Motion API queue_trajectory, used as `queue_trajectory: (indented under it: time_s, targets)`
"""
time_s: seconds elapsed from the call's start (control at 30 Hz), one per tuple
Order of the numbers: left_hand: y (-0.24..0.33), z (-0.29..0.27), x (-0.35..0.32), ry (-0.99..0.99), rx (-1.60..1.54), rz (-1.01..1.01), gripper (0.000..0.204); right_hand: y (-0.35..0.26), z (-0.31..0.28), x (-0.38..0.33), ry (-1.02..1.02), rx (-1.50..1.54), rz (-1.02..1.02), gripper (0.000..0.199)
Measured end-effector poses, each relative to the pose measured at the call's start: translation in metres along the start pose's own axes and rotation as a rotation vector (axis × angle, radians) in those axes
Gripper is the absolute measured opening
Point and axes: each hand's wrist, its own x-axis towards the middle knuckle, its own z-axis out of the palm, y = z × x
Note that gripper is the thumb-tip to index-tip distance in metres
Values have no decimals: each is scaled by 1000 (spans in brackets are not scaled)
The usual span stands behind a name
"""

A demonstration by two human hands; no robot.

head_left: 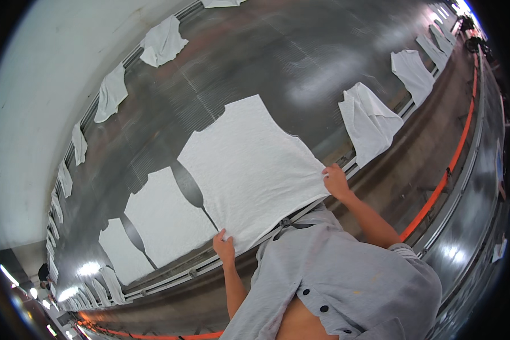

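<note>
A large white shirt-shaped cloth panel (255,170) lies flat on the long grey metal table (232,68), its hem toward me. My left hand (224,247) is closed on the panel's near left corner, the fingertips pinching its edge. At the opposite corner my right hand (336,180) is closed on the cloth in the same way. The hem runs between the two hands along the table's near rail. Left of this piece lie a second white panel (173,215) and a third panel (122,252), both spread flat.
Bunched white cloths hang over the near rail, one folded cloth (371,124) right of my hand. More cloths, such as this one (163,41), line the far edge. An orange strip (436,195) runs along another table edge behind me at the right.
</note>
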Motion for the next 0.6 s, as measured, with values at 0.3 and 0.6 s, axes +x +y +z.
queue_trajectory:
  time_s: [0.3, 0.6]
  targets:
    - [41, 15, -19, -215, 349, 319, 41, -59, 2, -3, -245, -353, -155, 24]
    - [100, 20, 21, -605, 485, -104, 50, -56, 12, 47, -437, -165, 109, 27]
